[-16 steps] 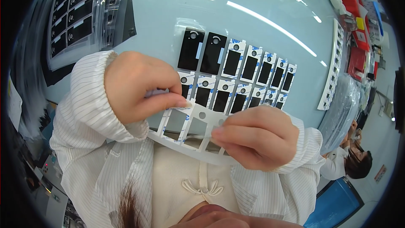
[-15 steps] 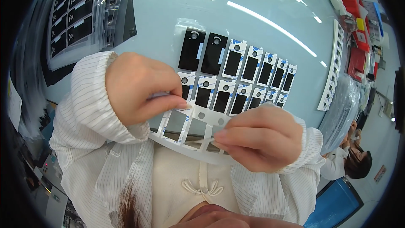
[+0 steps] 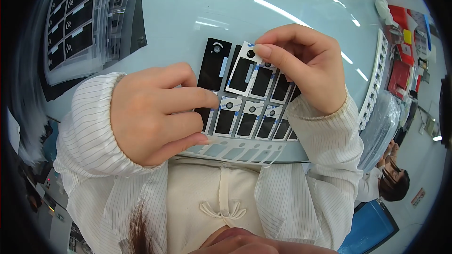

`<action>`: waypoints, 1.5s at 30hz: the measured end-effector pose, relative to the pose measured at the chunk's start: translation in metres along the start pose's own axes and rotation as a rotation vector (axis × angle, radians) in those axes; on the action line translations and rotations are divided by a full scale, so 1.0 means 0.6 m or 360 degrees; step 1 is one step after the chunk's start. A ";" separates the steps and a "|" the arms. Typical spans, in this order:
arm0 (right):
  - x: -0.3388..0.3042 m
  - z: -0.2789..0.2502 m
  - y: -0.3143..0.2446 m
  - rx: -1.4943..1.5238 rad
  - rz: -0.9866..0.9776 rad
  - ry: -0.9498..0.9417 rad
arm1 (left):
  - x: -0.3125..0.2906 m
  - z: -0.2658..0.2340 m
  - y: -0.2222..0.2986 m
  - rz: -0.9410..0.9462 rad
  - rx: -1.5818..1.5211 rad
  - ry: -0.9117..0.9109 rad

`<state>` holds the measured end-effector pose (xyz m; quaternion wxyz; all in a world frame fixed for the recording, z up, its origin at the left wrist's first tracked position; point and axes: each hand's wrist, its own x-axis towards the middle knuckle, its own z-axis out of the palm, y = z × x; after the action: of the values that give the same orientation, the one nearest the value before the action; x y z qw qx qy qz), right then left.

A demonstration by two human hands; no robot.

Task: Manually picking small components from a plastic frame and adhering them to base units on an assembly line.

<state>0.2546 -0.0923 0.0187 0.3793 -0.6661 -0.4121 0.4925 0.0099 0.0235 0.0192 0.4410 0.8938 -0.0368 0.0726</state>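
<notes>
My right hand [image 3: 306,66] pinches the top corner of a white adhesive frame [image 3: 237,90] with blue print, between thumb and index finger. The frame lies over the second black panel [image 3: 234,59] of the upper row, slightly tilted. To its left is a bare black panel [image 3: 210,73] with a round lens hole. My left hand [image 3: 153,113] is spread with fingers apart, its index fingertip at the leftmost panel of the lower row. Other lower-row panels [image 3: 226,122] carry white frames. A white cut-out backing sheet [image 3: 245,157] lies at the table's near edge, close to my left thumb.
Black panels in clear plastic sleeves [image 3: 77,19] are stacked at the far left. On the right are a long white slotted strip [image 3: 374,80], clear plastic bags [image 3: 379,117] and red bins [image 3: 400,70]. Another person [image 3: 393,178] sits beyond, by a blue screen [image 3: 369,226].
My right hand has moved up and away from me, bringing an adhesive frame onto the second panel. The backing sheet has been lowered to the table edge, and my left fingers have spread.
</notes>
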 end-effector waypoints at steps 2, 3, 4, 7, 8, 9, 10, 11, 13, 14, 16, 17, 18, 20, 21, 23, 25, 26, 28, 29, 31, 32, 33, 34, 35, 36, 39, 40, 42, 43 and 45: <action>0.000 0.002 0.007 0.0008 -0.0006 0.0007 | 0.000 -0.001 -0.001 0.0000 0.0124 -0.0002; 0.001 0.003 0.011 0.0017 -0.0003 0.0001 | 0.000 0.000 0.000 -0.0009 0.0123 -0.0006; 0.001 0.006 0.015 0.0038 -0.0053 0.0024 | 0.000 0.002 0.000 -0.0005 0.0160 0.0005; 0.001 0.012 0.018 -0.0010 -0.0137 0.0066 | -0.001 0.003 0.000 -0.0016 0.0208 0.0011; 0.000 0.012 0.016 -0.0081 -0.0180 0.0081 | -0.001 0.004 -0.001 -0.0033 0.0230 0.0011; -0.001 0.009 0.013 -0.0077 -0.0173 0.0087 | 0.000 0.003 -0.001 -0.0030 0.0223 0.0003; -0.003 0.006 0.008 -0.0155 -0.0142 0.0035 | 0.001 0.003 0.000 -0.0038 0.0231 -0.0008; -0.005 0.004 0.006 -0.0233 -0.0110 -0.0017 | 0.002 0.003 -0.001 -0.0044 0.0239 -0.0019; -0.007 0.004 0.007 -0.0243 -0.0145 -0.0021 | 0.003 0.002 0.001 -0.0051 0.0240 -0.0034; -0.007 0.005 0.007 -0.0261 -0.0180 -0.0021 | 0.003 0.001 0.002 -0.0051 0.0241 -0.0044; -0.007 0.004 0.007 -0.0264 -0.0173 -0.0006 | 0.005 -0.001 0.001 -0.0049 0.0242 -0.0068; -0.007 0.004 0.008 -0.0271 -0.0171 0.0005 | 0.006 -0.002 -0.001 -0.0048 0.0247 -0.0086; -0.007 0.005 0.008 -0.0269 -0.0170 0.0005 | 0.006 -0.002 -0.001 -0.0049 0.0246 -0.0088; -0.006 0.005 0.008 -0.0282 -0.0200 0.0014 | 0.005 -0.003 -0.001 -0.0041 0.0249 -0.0080; -0.006 0.005 0.008 -0.0279 -0.0199 0.0012 | 0.005 -0.003 0.000 -0.0045 0.0249 -0.0081; -0.006 0.007 0.006 -0.0259 -0.0177 0.0012 | 0.003 -0.003 0.001 -0.0042 0.0248 -0.0066; -0.006 0.007 0.008 -0.0275 -0.0197 0.0013 | 0.002 -0.002 0.000 -0.0038 0.0250 -0.0071; -0.006 0.007 0.009 -0.0290 -0.0221 0.0011 | 0.001 -0.002 0.001 -0.0037 0.0253 -0.0074; -0.006 0.007 0.009 -0.0287 -0.0205 0.0008 | 0.002 -0.001 -0.001 -0.0026 0.0248 -0.0068; -0.006 0.007 0.009 -0.0283 -0.0192 0.0003 | 0.003 -0.001 -0.001 -0.0018 0.0246 -0.0061; -0.006 0.006 0.011 -0.0287 -0.0189 0.0013 | 0.004 0.001 -0.004 -0.0011 0.0245 -0.0060; -0.007 0.006 0.012 -0.0290 -0.0188 0.0020 | 0.005 0.001 -0.005 -0.0007 0.0248 -0.0058; -0.007 0.006 0.011 -0.0289 -0.0190 0.0017 | 0.004 0.001 -0.004 -0.0010 0.0249 -0.0057; -0.007 0.006 0.010 -0.0291 -0.0186 0.0013 | 0.004 0.001 -0.003 -0.0007 0.0256 -0.0058; -0.007 0.006 0.009 -0.0293 -0.0181 0.0012 | 0.004 0.001 -0.003 -0.0003 0.0263 -0.0061; -0.007 0.007 0.009 -0.0291 -0.0183 0.0008 | 0.003 0.001 -0.001 -0.0007 0.0265 -0.0060; -0.006 0.007 0.010 -0.0307 -0.0187 -0.0002 | 0.003 0.001 0.001 -0.0003 0.0287 -0.0050; -0.006 0.007 0.010 -0.0310 -0.0187 0.0002 | 0.004 0.000 0.000 0.0003 0.0294 -0.0058; -0.005 0.007 0.012 -0.0312 -0.0184 0.0010 | 0.005 0.000 -0.001 0.0012 0.0298 -0.0069; -0.005 0.006 0.014 -0.0322 -0.0211 0.0017 | 0.006 0.001 -0.002 0.0020 0.0298 -0.0068; -0.005 0.007 0.016 -0.0330 -0.0237 0.0025 | 0.006 0.000 -0.002 0.0028 0.0298 -0.0069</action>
<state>0.2516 -0.0982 0.0103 0.3472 -0.6731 -0.5061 0.4125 0.0136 0.0243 0.0188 0.3540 0.9321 -0.0471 0.0603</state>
